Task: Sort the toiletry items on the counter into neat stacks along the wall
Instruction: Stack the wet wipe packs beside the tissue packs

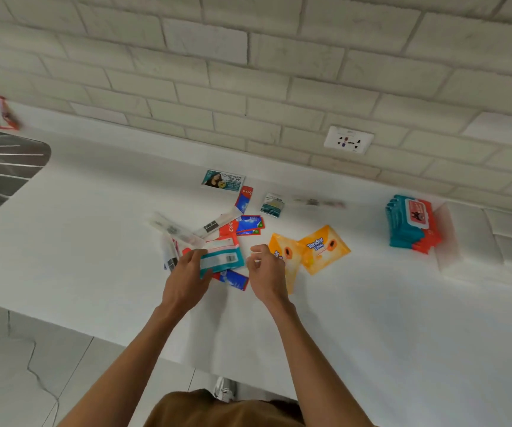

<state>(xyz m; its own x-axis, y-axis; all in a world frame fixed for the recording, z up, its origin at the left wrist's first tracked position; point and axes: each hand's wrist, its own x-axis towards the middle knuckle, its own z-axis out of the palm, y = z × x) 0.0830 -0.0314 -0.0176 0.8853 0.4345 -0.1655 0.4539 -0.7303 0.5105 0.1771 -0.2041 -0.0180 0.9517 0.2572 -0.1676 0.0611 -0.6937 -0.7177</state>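
A loose pile of toiletry packets lies mid-counter. My left hand (188, 272) grips a teal and white packet (223, 257) lifted over the pile. My right hand (267, 268) hovers just right of it with fingers curled, holding nothing that I can see. Two orange Tender Love wipe packs (322, 249) lie right of that hand. Red and blue Colgate sachets (247, 224) and clear toothbrush packs (177, 231) are scattered behind. A Cream Silk sachet (223, 180) and a small green packet (272, 204) lie near the wall. A stack of teal and red wipe packs (411, 223) stands at the right.
A brick wall with a power socket (348, 139) runs along the back. A steel sink drainer (2, 171) is at the far left, with a red and white packet (5, 114) behind it. A white block (479, 241) sits at the right end. The counter edge (162, 355) is near me.
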